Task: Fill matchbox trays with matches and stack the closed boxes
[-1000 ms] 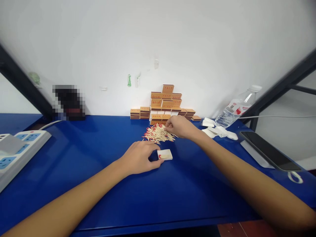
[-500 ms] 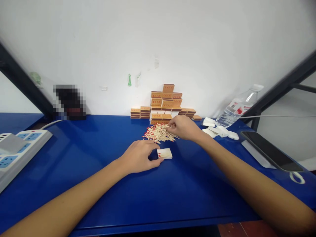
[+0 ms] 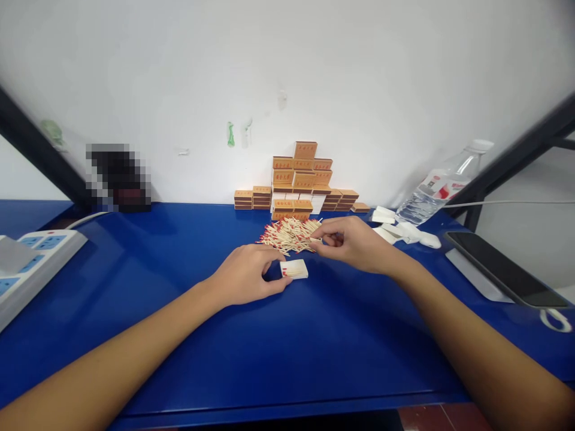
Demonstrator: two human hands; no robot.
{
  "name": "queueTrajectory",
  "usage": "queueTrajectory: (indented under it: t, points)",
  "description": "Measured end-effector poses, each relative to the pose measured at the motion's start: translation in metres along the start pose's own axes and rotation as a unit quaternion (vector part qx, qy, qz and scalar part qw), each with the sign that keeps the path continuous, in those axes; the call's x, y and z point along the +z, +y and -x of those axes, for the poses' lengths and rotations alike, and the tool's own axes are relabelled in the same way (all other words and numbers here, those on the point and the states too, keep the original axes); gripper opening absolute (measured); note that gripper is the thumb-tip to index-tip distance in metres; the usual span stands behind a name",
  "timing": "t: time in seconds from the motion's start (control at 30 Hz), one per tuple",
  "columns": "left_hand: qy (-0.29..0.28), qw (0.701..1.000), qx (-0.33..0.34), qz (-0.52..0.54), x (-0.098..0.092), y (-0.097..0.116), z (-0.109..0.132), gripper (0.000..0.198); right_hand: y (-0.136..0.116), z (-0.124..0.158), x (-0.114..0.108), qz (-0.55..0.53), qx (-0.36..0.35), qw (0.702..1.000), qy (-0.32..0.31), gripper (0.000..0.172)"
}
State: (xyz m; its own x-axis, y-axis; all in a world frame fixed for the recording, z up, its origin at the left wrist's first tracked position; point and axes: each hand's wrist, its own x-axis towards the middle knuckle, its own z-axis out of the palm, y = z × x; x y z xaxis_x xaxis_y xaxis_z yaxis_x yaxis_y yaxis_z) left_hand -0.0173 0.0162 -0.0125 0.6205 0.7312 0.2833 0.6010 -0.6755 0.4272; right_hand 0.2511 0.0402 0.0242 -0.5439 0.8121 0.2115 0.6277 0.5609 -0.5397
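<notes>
Though nearer tray (image 3: pixel 300 266) than before, right fingers (image 3: pixel 329 227) at matches (image 3: pixel 287 235), hold unclear; left fingers (image 3: pixel 278 285) around tray

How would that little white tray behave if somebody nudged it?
The white tray looks small and low-walled, so it's probably light and easily slid. Its wide, shallow shape makes tipping unlikely. The top is open, so the matches inside might shift or spill if it tilted.

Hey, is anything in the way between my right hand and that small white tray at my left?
Nothing visible blocks it: blue tabletop shows between your right hand and the white tray. The match pile lies beyond the tray, and your left hand is at the tray's left end.
</notes>
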Motion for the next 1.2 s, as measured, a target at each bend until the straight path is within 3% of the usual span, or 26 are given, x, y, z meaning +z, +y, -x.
queueTrajectory:
  t: [0.17, 0.33, 0.53, 0.8, 0.97, 1.2]
  points:
    - [-0.011, 1.000, -0.009, 0.003, -0.002, 0.000, -0.001, 0.024, -0.012, 0.004, 0.006, -0.063, -0.019, 0.996, -0.067, 0.027]
    - [-0.011, 1.000, -0.003, -0.002, -0.002, 0.000, -0.001, 0.024, -0.013, 0.004, 0.013, -0.039, -0.030, 0.995, -0.091, 0.024]
    - [-0.011, 1.000, 0.000, 0.007, -0.002, -0.001, -0.001, 0.021, -0.015, 0.005, 0.017, 0.051, -0.067, 0.993, -0.088, 0.019]
    - [-0.025, 1.000, -0.019, 0.004, -0.004, 0.002, -0.001, 0.024, -0.015, 0.006, 0.013, 0.038, -0.071, 0.994, -0.071, 0.017]
    - [-0.023, 1.000, -0.020, -0.003, -0.002, 0.000, -0.001, 0.027, -0.012, 0.006, 0.010, 0.067, -0.034, 0.995, -0.068, 0.015]
    - [-0.011, 1.000, -0.016, -0.011, -0.001, -0.001, 0.000, 0.028, -0.013, 0.007, 0.013, 0.028, -0.013, 0.996, -0.087, 0.016]
